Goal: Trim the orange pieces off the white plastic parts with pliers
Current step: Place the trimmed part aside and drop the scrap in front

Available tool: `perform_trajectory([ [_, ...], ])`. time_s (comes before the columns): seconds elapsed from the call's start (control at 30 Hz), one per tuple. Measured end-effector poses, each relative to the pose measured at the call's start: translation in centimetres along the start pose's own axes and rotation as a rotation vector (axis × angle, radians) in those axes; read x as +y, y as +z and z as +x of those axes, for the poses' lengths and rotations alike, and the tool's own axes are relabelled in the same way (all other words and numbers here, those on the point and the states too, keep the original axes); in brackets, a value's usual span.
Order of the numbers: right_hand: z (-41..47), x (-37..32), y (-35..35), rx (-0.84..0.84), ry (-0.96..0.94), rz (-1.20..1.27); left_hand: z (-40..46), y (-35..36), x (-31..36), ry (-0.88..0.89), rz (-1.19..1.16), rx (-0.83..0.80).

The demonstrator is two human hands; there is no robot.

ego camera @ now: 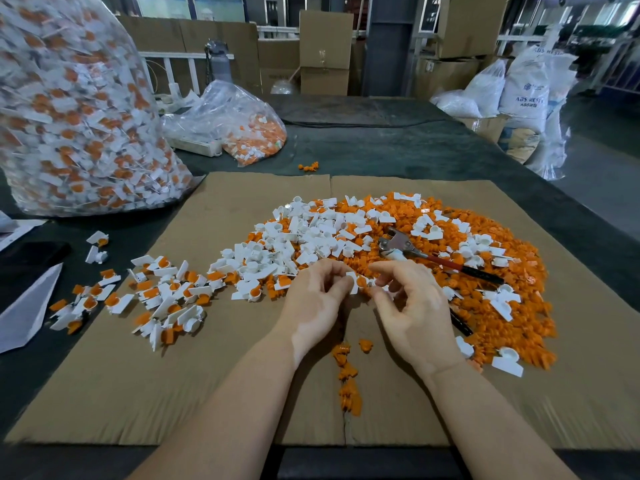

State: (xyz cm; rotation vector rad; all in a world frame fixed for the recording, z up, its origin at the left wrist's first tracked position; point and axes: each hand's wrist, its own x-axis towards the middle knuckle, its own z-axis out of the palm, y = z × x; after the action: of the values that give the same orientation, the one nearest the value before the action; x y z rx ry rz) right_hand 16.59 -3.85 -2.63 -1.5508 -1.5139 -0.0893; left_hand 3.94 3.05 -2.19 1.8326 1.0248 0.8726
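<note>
Both hands pinch one white part (354,284) with its orange piece between them, left hand (317,303) and right hand (414,308), fingertips only. Pliers (412,252) lie unused on the pile just beyond, so it could ping off into the mix. Underneath: cardboard sheet (173,375) on a dark bench (398,150), bags and boxes behind.

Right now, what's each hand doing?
Left hand: pinching a white part with an orange piece.
Right hand: fingers curled, pinching the same part.
</note>
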Motion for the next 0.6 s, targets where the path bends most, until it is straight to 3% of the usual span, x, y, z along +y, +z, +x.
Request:
perform_trajectory([
  [0.17,0.19,0.09,-0.01,-0.084,-0.044,0.006,-0.16,-0.08,0.09,0.015,0.016,-0.021],
  [0.6,0.36,0.18,-0.04,-0.084,-0.088,0.014,-0.03,0.14,-0.24,0.006,-0.011,-0.015],
])
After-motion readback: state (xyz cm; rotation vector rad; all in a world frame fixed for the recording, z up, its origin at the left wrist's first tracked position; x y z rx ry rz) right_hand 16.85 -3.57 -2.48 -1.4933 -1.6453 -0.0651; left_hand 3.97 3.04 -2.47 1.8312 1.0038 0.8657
